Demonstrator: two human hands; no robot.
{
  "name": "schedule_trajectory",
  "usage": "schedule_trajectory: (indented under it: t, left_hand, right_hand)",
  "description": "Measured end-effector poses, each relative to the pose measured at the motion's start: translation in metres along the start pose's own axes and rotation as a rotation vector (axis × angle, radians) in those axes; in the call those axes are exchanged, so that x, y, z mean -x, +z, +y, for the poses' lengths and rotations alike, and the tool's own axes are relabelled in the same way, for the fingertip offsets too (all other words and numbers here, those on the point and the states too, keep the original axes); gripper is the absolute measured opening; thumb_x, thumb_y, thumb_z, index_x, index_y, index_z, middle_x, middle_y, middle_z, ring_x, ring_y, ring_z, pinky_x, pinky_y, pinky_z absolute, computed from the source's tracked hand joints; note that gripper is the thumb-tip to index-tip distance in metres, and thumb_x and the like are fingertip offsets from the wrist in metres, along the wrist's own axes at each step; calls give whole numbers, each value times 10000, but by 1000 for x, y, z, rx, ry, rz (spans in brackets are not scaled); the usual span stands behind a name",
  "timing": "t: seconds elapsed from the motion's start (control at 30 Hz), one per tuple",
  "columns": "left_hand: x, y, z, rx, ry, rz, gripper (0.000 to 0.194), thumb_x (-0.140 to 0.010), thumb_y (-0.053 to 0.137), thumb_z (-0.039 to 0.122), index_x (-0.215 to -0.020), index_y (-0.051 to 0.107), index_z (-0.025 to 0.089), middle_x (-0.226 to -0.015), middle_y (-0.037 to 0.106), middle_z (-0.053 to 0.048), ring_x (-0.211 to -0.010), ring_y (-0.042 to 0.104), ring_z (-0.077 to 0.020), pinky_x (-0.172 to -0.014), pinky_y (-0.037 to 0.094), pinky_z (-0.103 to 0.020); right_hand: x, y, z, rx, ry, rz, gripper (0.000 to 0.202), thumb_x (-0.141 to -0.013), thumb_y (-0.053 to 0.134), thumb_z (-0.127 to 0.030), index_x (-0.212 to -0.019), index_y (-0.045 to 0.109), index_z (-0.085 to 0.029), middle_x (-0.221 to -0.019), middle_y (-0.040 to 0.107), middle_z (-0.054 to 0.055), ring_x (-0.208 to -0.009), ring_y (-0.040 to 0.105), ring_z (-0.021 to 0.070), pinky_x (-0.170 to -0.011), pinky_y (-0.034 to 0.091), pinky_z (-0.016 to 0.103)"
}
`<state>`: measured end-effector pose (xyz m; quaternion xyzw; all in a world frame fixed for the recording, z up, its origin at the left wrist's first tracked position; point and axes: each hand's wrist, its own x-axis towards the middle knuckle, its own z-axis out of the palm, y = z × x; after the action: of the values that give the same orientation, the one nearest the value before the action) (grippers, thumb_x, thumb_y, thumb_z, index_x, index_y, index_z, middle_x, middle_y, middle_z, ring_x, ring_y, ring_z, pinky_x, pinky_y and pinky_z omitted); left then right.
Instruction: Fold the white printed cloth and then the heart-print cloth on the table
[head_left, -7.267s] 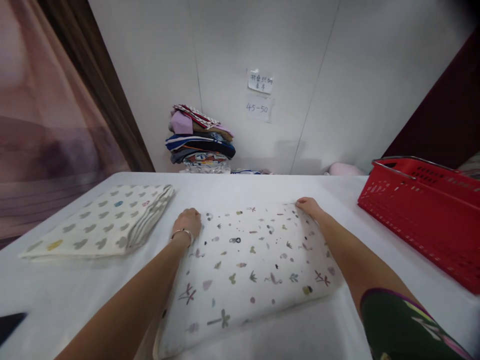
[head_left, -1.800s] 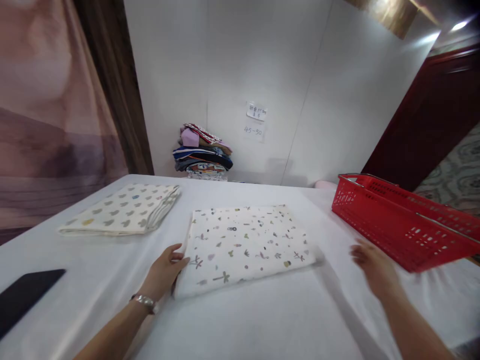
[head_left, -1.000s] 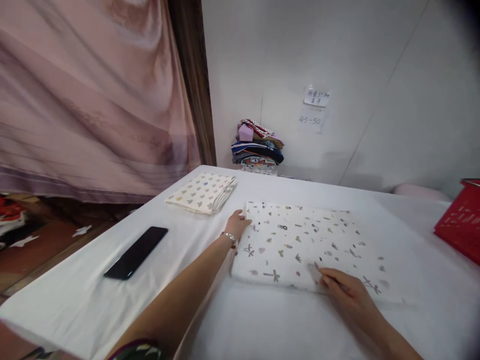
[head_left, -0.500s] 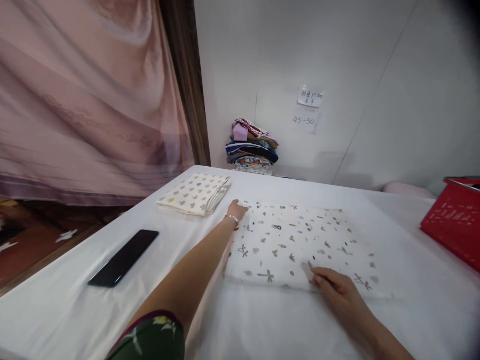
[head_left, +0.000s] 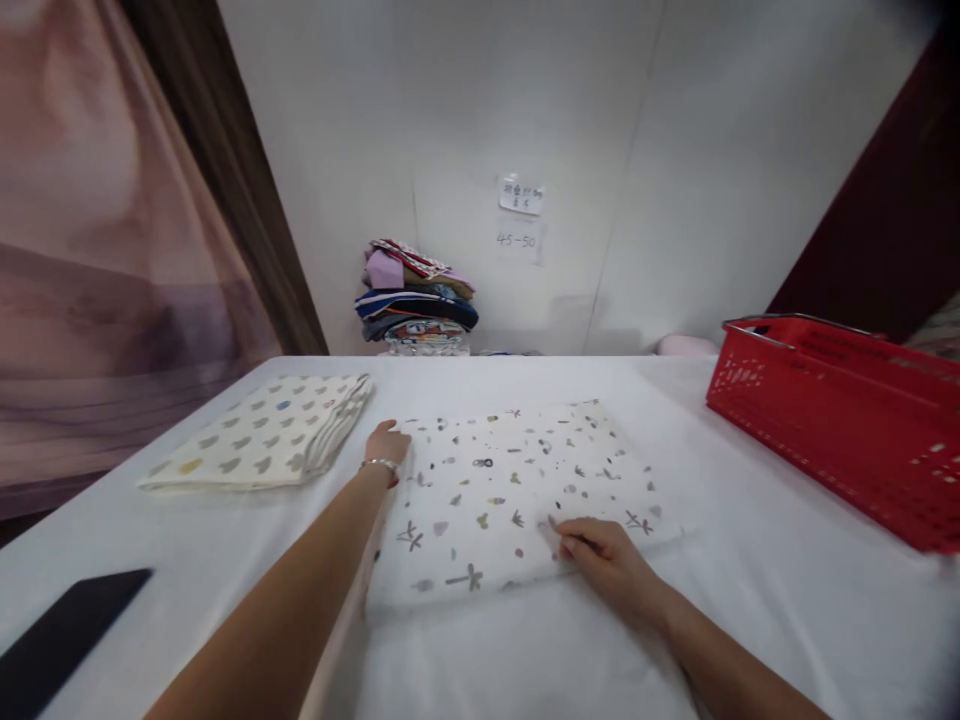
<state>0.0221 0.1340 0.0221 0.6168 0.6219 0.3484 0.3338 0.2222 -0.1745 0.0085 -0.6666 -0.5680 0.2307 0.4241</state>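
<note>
A white cloth printed with small palm trees, leaves and dots lies folded into a rectangle in front of me. At its far left corner my left hand, with a bracelet on the wrist, has its fingers closed around the edge. My right hand is pinched on the cloth's top near the front edge; a bit of fabric rises at the fingertips. To the left rests a second folded cloth, cream with grey mushroom-like shapes, touched by neither hand.
A dark phone lies at the front left of the white-covered table. On the right stands a red plastic basket with a metal handle. Behind the table, a stack of folded fabrics sits against the wall, left of paper signs.
The view has turned to the right, so more of the red basket shows and the phone is partly cut off. Both hands keep nearly the same places on the printed cloth.
</note>
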Motion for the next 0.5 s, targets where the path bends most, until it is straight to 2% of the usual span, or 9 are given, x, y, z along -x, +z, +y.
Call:
schedule_trajectory:
  t: [0.13,0.3,0.4,0.5]
  left_hand:
    - [-5,3,0,-15,17,-19,445,-649,648,351,-1047,579,163,-894,668,-95,-831,625,-267,-691,486,-348]
    - [-11,5,-4,-87,-6,-31,391,-631,672,347,-972,609,164,-993,660,-138,-979,596,-301,-767,463,-345]
    - [-14,3,-8,-142,-18,-40,378,-648,675,321,-974,618,139,-1041,649,-168,-1026,584,-305,-818,444,-339]
    - [-13,-1,-9,-176,26,-51,386,-749,594,337,-1078,587,135,-1103,634,-152,-1038,588,-254,-858,434,-310]
  right_hand:
    - [-1,1,-3,-10,14,19,238,-851,449,-294,-761,650,-203,-701,630,1,-697,570,145,-686,447,249]
    - [2,1,-5,0,36,-1,249,-857,451,-313,-751,646,-199,-700,632,3,-701,575,152,-688,450,260]
    - [5,1,-1,-6,62,-19,257,-855,463,-359,-849,664,-200,-760,659,23,-745,595,172,-722,464,282]
    - [6,1,6,-11,98,-43,289,-849,479,-407,-947,667,-210,-841,678,42,-801,613,191,-770,478,305]
